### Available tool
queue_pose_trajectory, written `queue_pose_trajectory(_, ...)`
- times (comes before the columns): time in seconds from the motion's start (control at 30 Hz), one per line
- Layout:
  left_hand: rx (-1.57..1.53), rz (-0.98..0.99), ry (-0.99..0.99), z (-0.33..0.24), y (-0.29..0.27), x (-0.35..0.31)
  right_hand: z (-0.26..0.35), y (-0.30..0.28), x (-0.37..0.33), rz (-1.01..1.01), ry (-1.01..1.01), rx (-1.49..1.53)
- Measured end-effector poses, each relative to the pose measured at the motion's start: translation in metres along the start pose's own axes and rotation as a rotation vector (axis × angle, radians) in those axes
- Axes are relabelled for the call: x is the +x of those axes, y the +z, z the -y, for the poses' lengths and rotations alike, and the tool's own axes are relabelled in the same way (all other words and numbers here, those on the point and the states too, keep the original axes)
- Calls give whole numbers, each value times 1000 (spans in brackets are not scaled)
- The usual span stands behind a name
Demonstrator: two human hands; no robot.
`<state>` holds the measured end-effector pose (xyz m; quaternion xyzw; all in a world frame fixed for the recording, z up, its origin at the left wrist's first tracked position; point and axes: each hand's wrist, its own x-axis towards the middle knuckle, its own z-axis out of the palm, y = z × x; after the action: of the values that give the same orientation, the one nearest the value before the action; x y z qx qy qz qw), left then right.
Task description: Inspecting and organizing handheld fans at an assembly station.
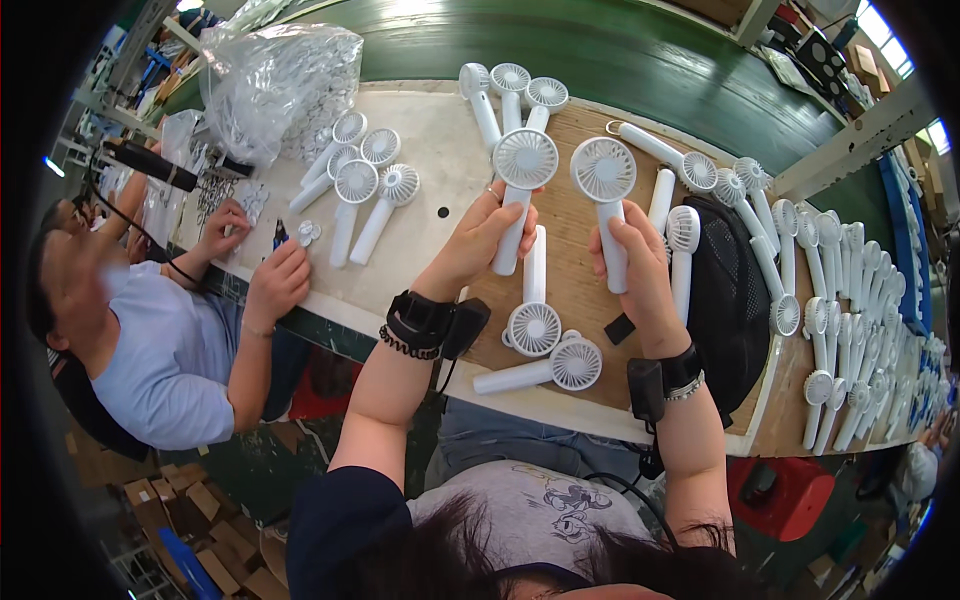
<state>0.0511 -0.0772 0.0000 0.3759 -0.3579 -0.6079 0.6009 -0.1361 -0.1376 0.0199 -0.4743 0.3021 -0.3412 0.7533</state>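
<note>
In my left hand (482, 238) I grip a white handheld fan (525, 160) by its handle, head up. My right hand (640, 265) is closed round the handle of another white handheld fan (603, 170). The two fan heads stand side by side, apart, above the table. Below them two more fans lie on the wooden board, a fan with its handle pointing away (534, 328) and a fan turned sideways (575, 363). Beyond my left hand lies a small group of fans (510, 80).
On the left, a co-worker's hands (278, 280) handle small white parts beside a group of fans (357, 182). A clear plastic bag (285, 85) stands behind. To my right are a black mesh bag (725, 300) and rows of fans (850, 330). A red stool (785, 497) is under the table.
</note>
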Motion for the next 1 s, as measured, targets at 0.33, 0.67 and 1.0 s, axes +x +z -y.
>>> queue_pose_trajectory(0.33,70,10,29,4,2,-2,-3,-7,-1,8,-41,33)
queue_pose_trajectory(0.67,79,-1,24,0,6,-3,-1,-6,0,-18,-24,53)
queue_pose_trajectory(1.0,40,16,17,0,4,-3,-1,-5,0,-14,-44,46)
